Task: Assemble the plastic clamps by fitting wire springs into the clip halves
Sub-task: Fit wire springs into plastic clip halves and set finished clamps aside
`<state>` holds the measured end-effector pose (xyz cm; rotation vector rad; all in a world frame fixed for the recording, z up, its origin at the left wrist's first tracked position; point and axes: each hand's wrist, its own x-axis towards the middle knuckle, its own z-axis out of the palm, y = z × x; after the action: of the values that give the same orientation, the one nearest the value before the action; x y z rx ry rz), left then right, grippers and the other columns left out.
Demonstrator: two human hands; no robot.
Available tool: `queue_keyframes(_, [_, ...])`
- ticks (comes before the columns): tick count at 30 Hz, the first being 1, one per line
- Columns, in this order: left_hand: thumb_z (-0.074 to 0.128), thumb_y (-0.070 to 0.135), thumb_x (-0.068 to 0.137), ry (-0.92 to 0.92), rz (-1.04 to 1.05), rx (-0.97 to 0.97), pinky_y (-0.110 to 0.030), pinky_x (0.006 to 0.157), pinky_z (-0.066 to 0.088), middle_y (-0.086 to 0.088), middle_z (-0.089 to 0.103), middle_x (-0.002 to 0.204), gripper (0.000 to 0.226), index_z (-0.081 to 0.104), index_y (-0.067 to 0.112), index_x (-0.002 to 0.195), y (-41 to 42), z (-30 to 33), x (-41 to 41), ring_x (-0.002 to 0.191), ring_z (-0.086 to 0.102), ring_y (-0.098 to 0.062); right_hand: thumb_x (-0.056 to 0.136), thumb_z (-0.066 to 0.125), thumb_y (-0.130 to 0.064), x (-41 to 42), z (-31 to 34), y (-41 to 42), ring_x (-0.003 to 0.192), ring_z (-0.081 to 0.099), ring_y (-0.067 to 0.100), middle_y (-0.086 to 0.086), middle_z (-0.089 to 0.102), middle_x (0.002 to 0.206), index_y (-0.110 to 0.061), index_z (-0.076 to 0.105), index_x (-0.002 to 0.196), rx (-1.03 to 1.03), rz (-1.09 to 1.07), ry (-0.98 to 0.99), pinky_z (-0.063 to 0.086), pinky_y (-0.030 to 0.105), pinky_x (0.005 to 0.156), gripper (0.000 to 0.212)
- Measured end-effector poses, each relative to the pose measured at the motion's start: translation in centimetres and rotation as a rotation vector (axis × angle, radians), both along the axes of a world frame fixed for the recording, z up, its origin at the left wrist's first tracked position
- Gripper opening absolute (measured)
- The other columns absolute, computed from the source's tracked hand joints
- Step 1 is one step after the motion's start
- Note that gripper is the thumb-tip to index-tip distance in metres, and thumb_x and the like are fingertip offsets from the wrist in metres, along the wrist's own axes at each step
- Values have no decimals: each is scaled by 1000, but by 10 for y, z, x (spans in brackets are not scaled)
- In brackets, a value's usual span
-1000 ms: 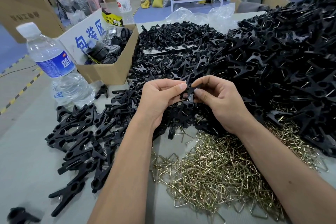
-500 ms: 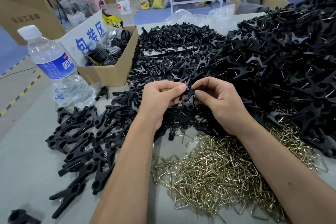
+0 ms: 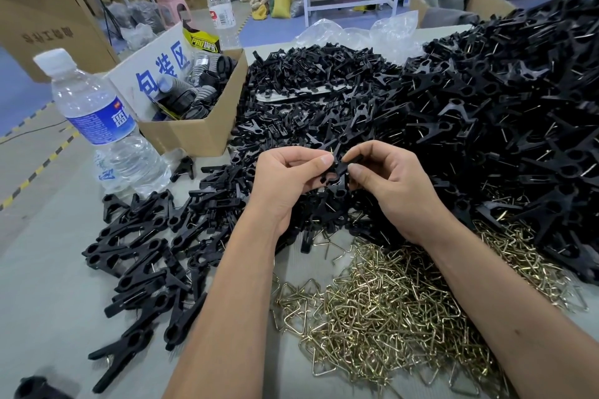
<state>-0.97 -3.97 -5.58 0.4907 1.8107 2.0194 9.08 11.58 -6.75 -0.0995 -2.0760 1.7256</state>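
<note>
Nearest you lay the loose heap of brass-coloured triangular wire springs point(image 3: 382, 311), tangled together; reaching in blind risked lifting several hooked as one, or pricking a fingertip on a cut end. To your left sat the spread of assembled black plastic clamps point(image 3: 142, 262) on the grey table point(image 3: 42, 285), some near its edge, where a careless forearm could have swept them off. Above the springs, your left hand point(image 3: 288, 185) and right hand point(image 3: 392, 185) met over the black plastic clip halves point(image 3: 337, 172), each hand pinching them between curled fingers and thumb. Whether a spring was already seated I could not tell; a glint of wire showed just above your left thumb. The likely failure was there: if the halves sat out of line, or your pinch slipped under spring tension, the wire could have sprung free and flown into the great mound of black clip parts point(image 3: 470, 113) behind, where it would be lost. Farther off, the clear water bottle with the blue label point(image 3: 97, 120) stood close to the open cardboard box point(image 3: 194, 136); a stray elbow could have toppled it across the work.
</note>
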Motion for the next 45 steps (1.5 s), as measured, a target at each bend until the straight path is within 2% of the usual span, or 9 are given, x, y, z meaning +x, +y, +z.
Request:
queue_keyframes(5, [82,5,85,6,-5,-9,-43,82,57,-20,77,85,8,83,12,82,0,0,1,79,71,-29,100,65,-5,0,0,1,78,69,15,5,74,85,-17,72,103,24,-12,-1,61,33,78,15])
queue_keyframes(10, [81,4,86,17,1,-26,-31,71,58,-18,78,84,7,83,10,84,1,1,2,74,71,-22,100,65,-4,0,1,0,78,69,15,9,74,88,-16,73,103,38,-16,-11,61,32,78,14])
queue_keyframes(16, [81,4,86,28,4,-27,-30,69,57,-19,78,84,6,83,10,84,1,1,2,76,70,-26,100,65,-3,2,2,0,77,68,15,7,73,83,-16,73,102,17,-7,-10,60,31,76,14])
queue_keyframes(20, [79,1,86,-7,21,17,-26,67,58,-20,78,86,7,82,7,86,-1,2,0,75,75,-24,100,64,-4,1,2,0,75,66,12,-3,70,79,-17,72,101,21,-14,-11,57,27,76,15])
queue_keyframes(29, [80,4,86,25,-21,-2,-21,62,55,-11,77,79,5,82,8,86,1,0,2,70,72,-14,100,65,-5,1,1,0,75,67,13,0,71,80,-18,72,101,53,-18,-5,58,28,75,15])
queue_keyframes(31, [80,5,87,31,-17,-11,-28,66,58,-13,77,81,4,82,7,87,1,-1,1,73,73,-17,99,67,-5,1,0,1,76,69,15,4,73,82,-18,73,101,49,-19,2,60,31,76,14])
queue_keyframes(34, [80,3,86,31,-62,-8,-48,89,62,-21,78,93,10,81,1,96,1,-2,0,88,74,-31,96,71,-4,1,0,1,76,71,15,4,76,85,-15,76,100,5,-32,38,59,27,73,12])
queue_keyframes(39, [92,3,71,192,-103,-63,-31,87,61,-9,80,97,35,81,8,103,-3,-1,-3,91,77,-22,88,81,-4,0,-3,1,79,78,19,5,80,88,-8,79,97,-28,-90,101,60,24,72,10])
queue_keyframes(45, [92,6,73,286,-19,-55,-29,86,60,-3,81,95,30,83,21,98,-8,-3,-12,91,77,-18,88,84,-18,4,9,-2,74,74,20,3,74,84,-11,68,97,116,-173,73,62,33,68,19])
